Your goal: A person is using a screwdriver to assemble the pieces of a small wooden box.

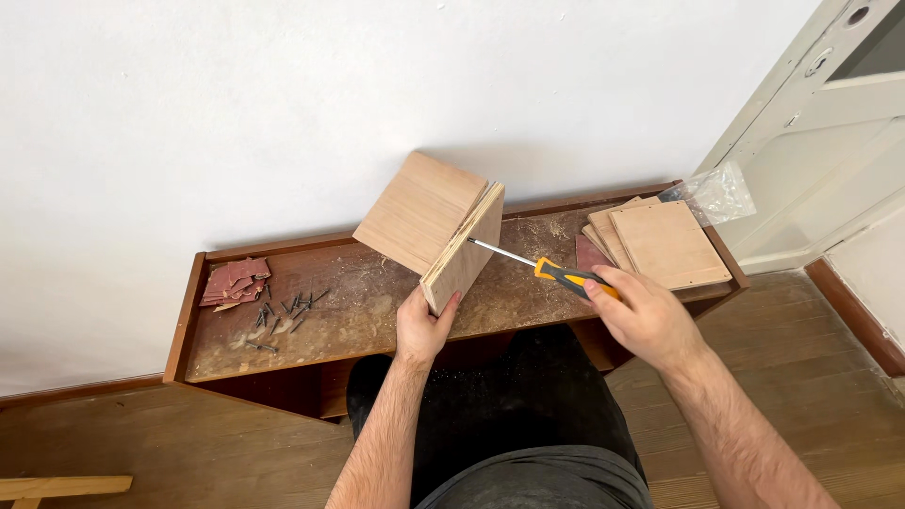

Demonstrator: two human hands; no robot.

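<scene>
- Far left on the low wooden bench (203,363), a heap of reddish sandpaper scraps (234,281) is seen, with dark screws (283,316) scattered just beside it in the sawdust.
- The plywood assembly (438,226), two panels joined at a corner, is propped upright at the bench's middle; its lower edge is clasped firmly by the left hand (424,325), thumb against the panel's edge.
- The orange-handled screwdriver (542,269) is held nearly level, its tip set against the panel's face; whether a screw sits there cannot be told.
- The handle is wrapped tightly in the right hand's (641,316) grip.
- For a clean drive, the shaft is best kept square to the face and the panel braced hard.
- At the right, a stack of plywood squares (665,243) lies beside a clear plastic bag (716,193).
</scene>
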